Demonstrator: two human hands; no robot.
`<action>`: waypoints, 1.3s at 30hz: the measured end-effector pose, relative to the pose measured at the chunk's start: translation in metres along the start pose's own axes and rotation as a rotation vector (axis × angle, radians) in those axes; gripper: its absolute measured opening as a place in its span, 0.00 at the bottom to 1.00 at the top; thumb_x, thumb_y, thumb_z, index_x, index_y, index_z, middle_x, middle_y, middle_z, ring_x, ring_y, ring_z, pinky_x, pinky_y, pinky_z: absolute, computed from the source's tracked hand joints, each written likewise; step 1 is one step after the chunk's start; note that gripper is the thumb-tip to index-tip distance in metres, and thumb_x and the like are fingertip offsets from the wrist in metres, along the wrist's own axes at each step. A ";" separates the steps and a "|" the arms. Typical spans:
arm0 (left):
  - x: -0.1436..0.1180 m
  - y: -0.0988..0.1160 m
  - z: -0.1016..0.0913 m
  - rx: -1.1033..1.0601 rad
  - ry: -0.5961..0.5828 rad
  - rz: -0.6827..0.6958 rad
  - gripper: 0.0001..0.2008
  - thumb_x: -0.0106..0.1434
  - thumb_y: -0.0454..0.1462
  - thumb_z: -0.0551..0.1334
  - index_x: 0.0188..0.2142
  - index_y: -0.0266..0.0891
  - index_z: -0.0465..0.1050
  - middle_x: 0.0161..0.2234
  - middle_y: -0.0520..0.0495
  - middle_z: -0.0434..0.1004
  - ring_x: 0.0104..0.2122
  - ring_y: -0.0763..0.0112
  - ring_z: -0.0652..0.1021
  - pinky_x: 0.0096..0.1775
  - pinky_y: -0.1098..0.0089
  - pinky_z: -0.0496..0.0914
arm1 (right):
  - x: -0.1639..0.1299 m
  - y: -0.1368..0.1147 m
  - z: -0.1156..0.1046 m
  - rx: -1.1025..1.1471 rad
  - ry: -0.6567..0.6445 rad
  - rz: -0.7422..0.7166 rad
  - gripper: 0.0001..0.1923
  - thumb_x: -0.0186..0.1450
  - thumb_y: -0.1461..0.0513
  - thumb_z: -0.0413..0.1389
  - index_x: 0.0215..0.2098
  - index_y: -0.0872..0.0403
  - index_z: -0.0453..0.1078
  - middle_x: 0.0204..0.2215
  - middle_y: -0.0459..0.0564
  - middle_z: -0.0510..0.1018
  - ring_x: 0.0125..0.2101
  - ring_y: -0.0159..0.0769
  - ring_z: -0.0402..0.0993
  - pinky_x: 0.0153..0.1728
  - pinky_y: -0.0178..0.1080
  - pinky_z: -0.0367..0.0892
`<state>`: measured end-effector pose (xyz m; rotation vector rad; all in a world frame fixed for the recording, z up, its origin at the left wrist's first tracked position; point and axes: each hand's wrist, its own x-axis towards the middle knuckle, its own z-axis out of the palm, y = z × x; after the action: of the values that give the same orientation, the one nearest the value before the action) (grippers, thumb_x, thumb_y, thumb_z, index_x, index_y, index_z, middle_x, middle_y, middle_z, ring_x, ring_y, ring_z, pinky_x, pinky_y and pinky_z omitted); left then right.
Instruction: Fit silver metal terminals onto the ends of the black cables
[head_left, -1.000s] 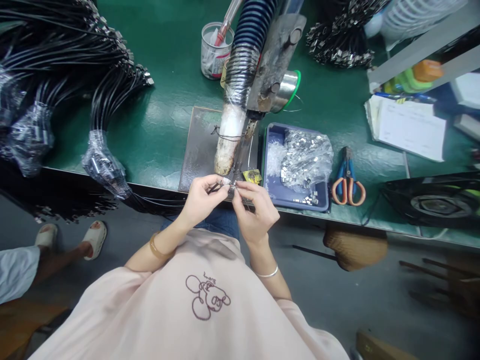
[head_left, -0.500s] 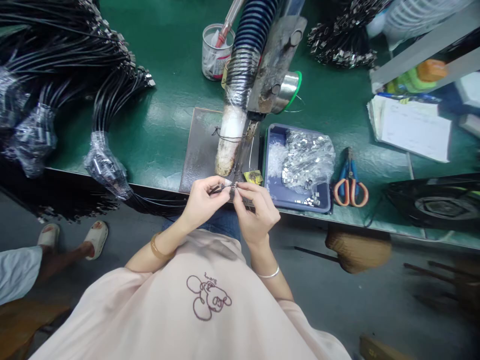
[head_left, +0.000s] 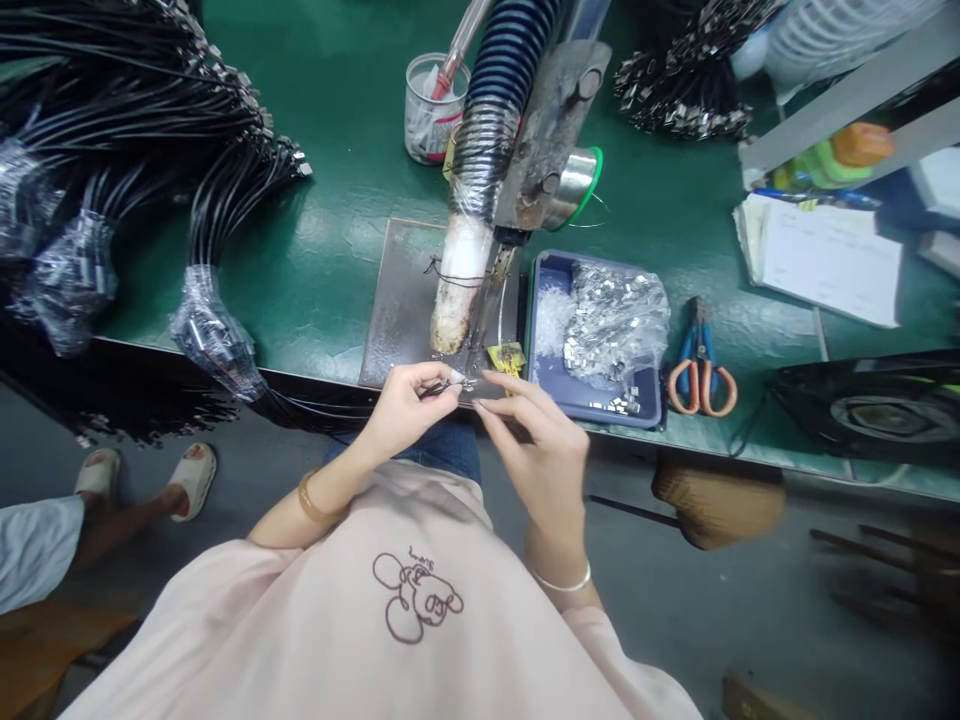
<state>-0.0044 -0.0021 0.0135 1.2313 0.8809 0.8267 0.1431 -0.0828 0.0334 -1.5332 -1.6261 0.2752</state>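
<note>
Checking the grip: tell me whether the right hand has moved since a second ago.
Yes. The right hand has drawn back from the cable end toward the body, away from the blue tray, fingers open.

Pale pink shirt (head_left: 360,620), wrist bangles (head_left: 310,498)

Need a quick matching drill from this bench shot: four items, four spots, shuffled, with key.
Things:
1. scissors
2. blue tray
3. clear cup
4. left hand

Places or states:
A. far side of the bench, behind the hose
B. pinching a thin black cable end
C. holds small metal clips
D. flat on the green mat, right of the tray

Pairs: 1-D, 2-C, 3-A, 4-B
</note>
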 end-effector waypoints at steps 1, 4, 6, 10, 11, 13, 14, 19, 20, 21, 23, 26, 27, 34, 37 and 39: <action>-0.001 -0.001 0.000 -0.001 -0.009 -0.006 0.08 0.54 0.38 0.66 0.25 0.34 0.73 0.17 0.58 0.57 0.19 0.81 0.57 0.23 0.76 0.55 | -0.004 -0.002 -0.008 0.031 0.004 0.040 0.05 0.67 0.66 0.60 0.34 0.51 0.76 0.42 0.50 0.84 0.31 0.35 0.83 0.31 0.36 0.78; -0.003 -0.003 -0.001 -0.005 -0.013 -0.035 0.09 0.54 0.40 0.67 0.25 0.34 0.74 0.17 0.57 0.57 0.20 0.80 0.58 0.24 0.75 0.53 | -0.017 -0.005 -0.021 0.100 0.203 0.075 0.03 0.66 0.64 0.62 0.35 0.50 0.76 0.28 0.44 0.83 0.18 0.30 0.75 0.19 0.33 0.69; -0.004 -0.003 -0.003 -0.016 -0.011 -0.056 0.10 0.53 0.40 0.68 0.25 0.34 0.74 0.17 0.57 0.58 0.20 0.80 0.59 0.25 0.75 0.54 | -0.021 -0.002 -0.018 0.119 0.345 0.083 0.01 0.67 0.63 0.61 0.38 0.50 0.75 0.21 0.40 0.78 0.15 0.28 0.72 0.17 0.31 0.66; -0.003 -0.001 -0.004 -0.062 -0.023 -0.080 0.11 0.52 0.41 0.69 0.25 0.35 0.74 0.19 0.55 0.65 0.21 0.78 0.63 0.26 0.75 0.59 | -0.014 0.007 0.002 0.050 0.295 0.057 0.01 0.68 0.64 0.60 0.38 0.51 0.72 0.25 0.42 0.81 0.20 0.30 0.78 0.22 0.31 0.72; -0.003 -0.001 -0.004 -0.072 -0.024 -0.078 0.11 0.52 0.42 0.69 0.25 0.35 0.74 0.19 0.54 0.67 0.21 0.78 0.64 0.26 0.75 0.61 | -0.010 0.009 0.007 0.013 0.258 0.011 0.02 0.68 0.65 0.60 0.37 0.51 0.72 0.28 0.44 0.82 0.25 0.32 0.81 0.26 0.33 0.76; -0.002 0.000 -0.003 -0.085 -0.019 -0.065 0.12 0.52 0.42 0.69 0.24 0.35 0.74 0.21 0.52 0.70 0.22 0.77 0.66 0.27 0.74 0.64 | -0.003 0.011 0.016 -0.046 0.211 -0.108 0.05 0.67 0.67 0.60 0.36 0.51 0.71 0.34 0.48 0.84 0.35 0.35 0.84 0.36 0.37 0.79; -0.001 0.001 -0.003 -0.090 -0.013 -0.052 0.11 0.52 0.41 0.69 0.24 0.35 0.74 0.21 0.52 0.70 0.22 0.77 0.67 0.28 0.74 0.65 | -0.001 0.011 0.020 -0.066 0.199 -0.161 0.06 0.67 0.68 0.60 0.36 0.51 0.71 0.36 0.49 0.85 0.38 0.36 0.84 0.39 0.38 0.80; 0.000 0.003 -0.001 -0.038 0.051 0.023 0.08 0.53 0.38 0.67 0.24 0.35 0.74 0.18 0.55 0.65 0.20 0.79 0.62 0.25 0.76 0.63 | 0.003 0.012 0.031 -0.116 0.223 -0.253 0.09 0.65 0.72 0.59 0.35 0.52 0.69 0.37 0.51 0.85 0.37 0.35 0.84 0.38 0.35 0.79; 0.000 0.004 0.000 -0.009 0.066 0.034 0.08 0.53 0.38 0.66 0.24 0.34 0.74 0.18 0.56 0.63 0.20 0.80 0.61 0.24 0.77 0.62 | 0.004 0.012 0.031 -0.123 0.228 -0.255 0.10 0.65 0.72 0.59 0.35 0.52 0.69 0.36 0.51 0.85 0.37 0.35 0.84 0.38 0.35 0.79; -0.001 0.005 0.001 0.021 0.081 0.046 0.07 0.54 0.37 0.66 0.24 0.34 0.73 0.18 0.56 0.62 0.19 0.80 0.60 0.24 0.77 0.61 | 0.004 0.013 0.032 -0.128 0.229 -0.253 0.10 0.65 0.72 0.59 0.35 0.51 0.70 0.36 0.51 0.85 0.37 0.35 0.84 0.39 0.35 0.79; -0.001 0.006 0.001 0.071 0.106 0.065 0.08 0.54 0.37 0.65 0.24 0.34 0.73 0.18 0.56 0.62 0.19 0.80 0.60 0.23 0.77 0.60 | 0.006 0.014 0.032 -0.132 0.228 -0.243 0.09 0.66 0.72 0.59 0.36 0.51 0.70 0.36 0.50 0.85 0.37 0.35 0.84 0.39 0.35 0.80; 0.000 0.007 0.002 0.112 0.124 0.077 0.08 0.54 0.38 0.65 0.24 0.35 0.73 0.18 0.55 0.63 0.20 0.80 0.60 0.23 0.77 0.61 | 0.009 0.014 0.032 -0.133 0.224 -0.237 0.08 0.66 0.71 0.59 0.35 0.51 0.70 0.36 0.50 0.85 0.37 0.35 0.84 0.40 0.36 0.80; 0.000 0.007 0.002 0.120 0.128 0.078 0.08 0.54 0.38 0.65 0.24 0.35 0.74 0.18 0.55 0.64 0.20 0.80 0.61 0.24 0.77 0.62 | 0.010 0.014 0.032 -0.132 0.225 -0.236 0.08 0.66 0.71 0.59 0.35 0.51 0.71 0.36 0.50 0.85 0.37 0.35 0.84 0.40 0.36 0.80; -0.001 0.005 0.000 0.117 0.144 0.079 0.08 0.55 0.38 0.67 0.27 0.33 0.79 0.24 0.49 0.76 0.24 0.76 0.71 0.27 0.77 0.68 | 0.014 0.008 0.030 -0.103 0.214 -0.216 0.08 0.65 0.71 0.60 0.35 0.52 0.72 0.37 0.51 0.85 0.38 0.35 0.84 0.42 0.34 0.78; -0.002 0.002 -0.002 0.132 0.146 0.080 0.08 0.56 0.38 0.67 0.27 0.33 0.80 0.26 0.47 0.79 0.26 0.73 0.74 0.29 0.76 0.71 | 0.014 0.007 0.028 -0.122 0.169 -0.214 0.08 0.66 0.71 0.59 0.33 0.51 0.71 0.37 0.51 0.85 0.37 0.35 0.84 0.40 0.34 0.78; -0.003 -0.001 -0.004 0.169 0.142 0.099 0.08 0.56 0.37 0.66 0.28 0.33 0.81 0.27 0.46 0.80 0.26 0.72 0.75 0.29 0.75 0.72 | 0.013 0.008 0.026 -0.131 0.130 -0.222 0.08 0.66 0.70 0.58 0.32 0.51 0.70 0.36 0.50 0.85 0.36 0.34 0.84 0.38 0.34 0.78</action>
<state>-0.0090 -0.0029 0.0126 1.3854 1.0279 0.9429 0.1321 -0.0588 0.0178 -1.4193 -1.7188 -0.0517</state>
